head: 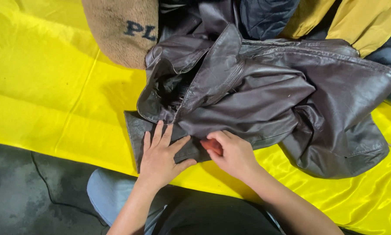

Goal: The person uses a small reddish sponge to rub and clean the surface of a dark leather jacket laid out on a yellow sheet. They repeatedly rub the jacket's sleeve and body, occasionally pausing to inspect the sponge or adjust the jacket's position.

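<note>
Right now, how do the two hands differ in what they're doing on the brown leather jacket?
The left hand lies flat with fingers spread on the brown leather jacket; the right hand is curled, pinching a small red object. Both rest at the jacket's near edge, over the yellow cloth.

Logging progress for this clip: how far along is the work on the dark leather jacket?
Done: the jacket lies on the yellow cloth, though crumpled. In hand: the left hand presses its lower edge flat, and the right hand holds a small red thing against it. Left: collar and sleeves remain bunched, zipper open.
</note>
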